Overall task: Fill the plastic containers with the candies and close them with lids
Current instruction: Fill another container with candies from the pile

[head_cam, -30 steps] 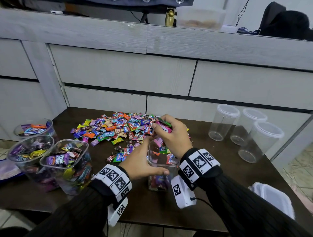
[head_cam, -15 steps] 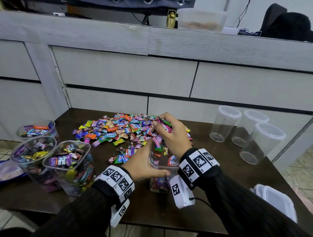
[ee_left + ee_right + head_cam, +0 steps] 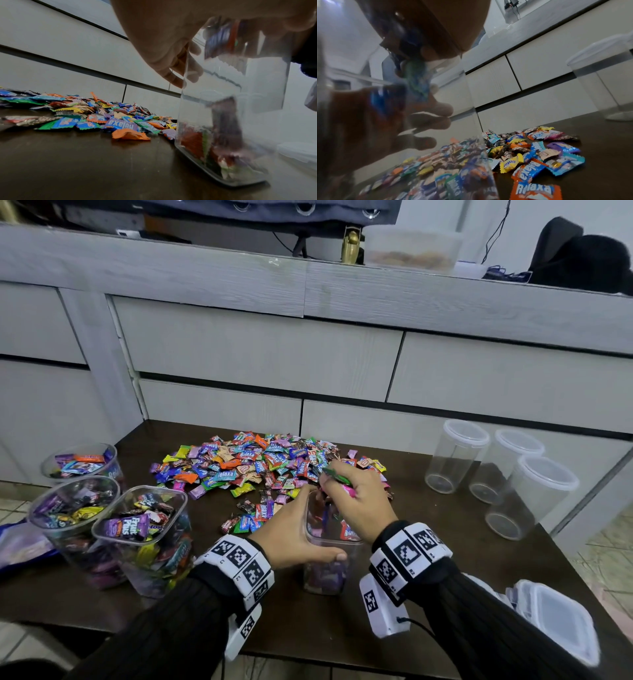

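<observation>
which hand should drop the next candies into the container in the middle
Right. The right hand already holds a bunch of candies directly over the open container, while the left hand grips that container's side, steadying it on the table.

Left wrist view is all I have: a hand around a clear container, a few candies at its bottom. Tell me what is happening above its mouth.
Observer: The right hand holds green and pink wrapped candies over the open top of the clear square plastic container.
Operator: Report the filled containers.
Observer: Three clear plastic containers full of candies stand at the table's left edge, none with a lid on.
Operator: Now the empty ones.
Observer: Three clear round plastic containers stand empty at the far right, each with its lid on.
</observation>
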The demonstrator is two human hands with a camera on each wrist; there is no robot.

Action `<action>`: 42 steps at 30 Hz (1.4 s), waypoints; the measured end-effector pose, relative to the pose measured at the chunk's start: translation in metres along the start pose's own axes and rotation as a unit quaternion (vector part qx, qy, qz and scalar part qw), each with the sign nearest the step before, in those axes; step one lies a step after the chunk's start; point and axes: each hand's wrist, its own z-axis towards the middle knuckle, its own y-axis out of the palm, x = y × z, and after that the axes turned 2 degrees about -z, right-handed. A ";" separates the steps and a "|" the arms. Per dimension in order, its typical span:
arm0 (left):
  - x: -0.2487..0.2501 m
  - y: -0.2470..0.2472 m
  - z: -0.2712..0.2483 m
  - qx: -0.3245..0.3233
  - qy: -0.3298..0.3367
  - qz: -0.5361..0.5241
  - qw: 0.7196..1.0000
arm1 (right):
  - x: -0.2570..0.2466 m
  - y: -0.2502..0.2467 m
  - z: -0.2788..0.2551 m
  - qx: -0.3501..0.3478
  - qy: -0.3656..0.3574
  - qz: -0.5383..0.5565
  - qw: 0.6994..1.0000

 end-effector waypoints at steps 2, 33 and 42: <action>0.000 0.001 0.000 0.004 -0.001 -0.001 1.000 | -0.001 0.000 0.000 -0.014 -0.012 -0.022 1.000; -0.006 0.003 -0.002 -0.001 -0.015 -0.058 0.998 | 0.004 -0.007 -0.006 -0.084 0.017 0.018 0.996; -0.008 0.003 -0.008 -0.025 -0.019 -0.090 0.995 | 0.000 -0.017 -0.001 0.045 0.153 0.227 0.961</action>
